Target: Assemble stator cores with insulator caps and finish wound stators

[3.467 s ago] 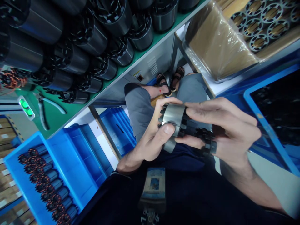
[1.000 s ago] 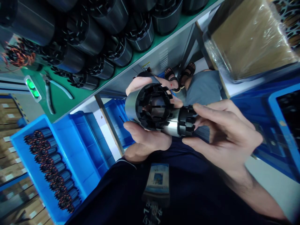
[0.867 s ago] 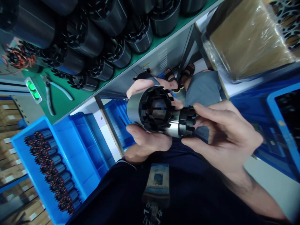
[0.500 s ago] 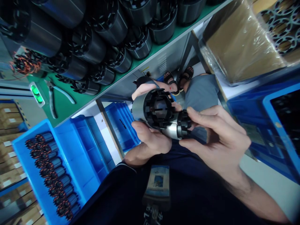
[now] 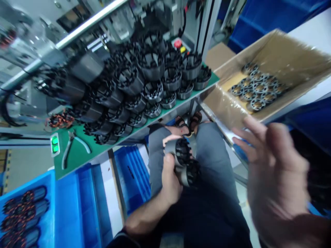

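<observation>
Pliers [image 5: 67, 151] on bench [image 5: 77, 160], rings [image 5: 260, 88] in carton [image 5: 292, 48]

the tabletop [image 5: 77, 163] is green, and the cylinders on it [image 5: 153, 69] are dark grey with black toothed ends. the wire bundle [image 5: 61, 120] is copper-orange. two bright green lights mark the pale switch box [image 5: 55, 144]; the pliers [image 5: 67, 152] have pale grey-blue handles. one button [image 5: 177, 43] is red, another button [image 5: 183, 49] yellow. the held cylinders [image 5: 170, 147] are silvery grey with black ends. the crate [image 5: 52, 198] is bright blue, the carton [image 5: 229, 106] brown, its rings [image 5: 252, 104] silver-grey, the shorts [image 5: 214, 151] slate grey, the sandals [image 5: 194, 120] black.
</observation>
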`<action>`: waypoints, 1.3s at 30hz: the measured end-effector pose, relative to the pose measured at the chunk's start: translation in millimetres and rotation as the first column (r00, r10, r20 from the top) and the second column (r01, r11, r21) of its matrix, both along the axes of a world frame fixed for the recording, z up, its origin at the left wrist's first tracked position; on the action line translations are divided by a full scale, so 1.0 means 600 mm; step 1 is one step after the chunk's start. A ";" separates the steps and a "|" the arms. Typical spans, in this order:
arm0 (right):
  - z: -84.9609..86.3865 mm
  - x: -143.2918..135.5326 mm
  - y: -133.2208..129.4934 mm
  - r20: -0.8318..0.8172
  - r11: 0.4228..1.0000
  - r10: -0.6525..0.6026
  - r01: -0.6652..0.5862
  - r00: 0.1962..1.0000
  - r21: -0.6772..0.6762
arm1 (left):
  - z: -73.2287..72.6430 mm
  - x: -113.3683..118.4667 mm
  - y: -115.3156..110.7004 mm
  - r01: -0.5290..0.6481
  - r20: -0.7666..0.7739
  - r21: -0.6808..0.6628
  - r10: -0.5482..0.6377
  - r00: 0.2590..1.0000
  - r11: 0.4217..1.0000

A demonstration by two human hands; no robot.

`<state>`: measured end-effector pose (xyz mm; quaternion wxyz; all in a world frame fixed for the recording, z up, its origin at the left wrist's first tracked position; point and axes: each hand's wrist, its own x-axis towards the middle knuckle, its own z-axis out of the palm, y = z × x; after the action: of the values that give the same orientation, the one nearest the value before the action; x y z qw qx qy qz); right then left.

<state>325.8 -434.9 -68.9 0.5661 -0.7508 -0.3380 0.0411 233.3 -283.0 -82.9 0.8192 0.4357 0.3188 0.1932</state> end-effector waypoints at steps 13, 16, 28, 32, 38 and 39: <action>0.053 0.083 0.012 0.121 0.970 0.240 -0.242 0.963 -0.004 | 0.138 0.038 0.111 0.698 -0.217 0.401 -0.679 0.701 0.593; 0.068 0.111 0.029 0.009 0.978 0.205 -0.205 0.979 -0.026 | 0.126 0.040 0.116 0.607 -0.157 0.286 -0.589 0.793 0.741; 0.092 0.351 0.287 0.107 0.977 0.147 -0.162 0.983 0.140 | 0.138 -0.053 0.166 0.507 -0.160 -0.067 -0.511 0.845 0.859; 0.086 0.365 0.317 0.117 0.985 0.133 -0.144 0.984 0.091 | 0.156 -0.065 0.181 0.398 -0.231 0.091 -0.370 0.900 0.913; 0.063 0.374 0.326 0.089 0.980 0.191 -0.194 0.978 0.036 | 0.208 -0.064 0.247 0.237 -0.220 0.738 -0.107 0.970 0.632; 0.060 0.376 0.327 0.087 0.980 0.196 -0.199 0.977 0.028 | 0.225 -0.057 0.260 0.194 -0.190 0.828 -0.063 0.980 0.527</action>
<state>551.3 -238.8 -32.6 0.5583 -0.7040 -0.4351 0.0593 199.4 -127.0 52.4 0.4966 0.8101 0.2084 0.2315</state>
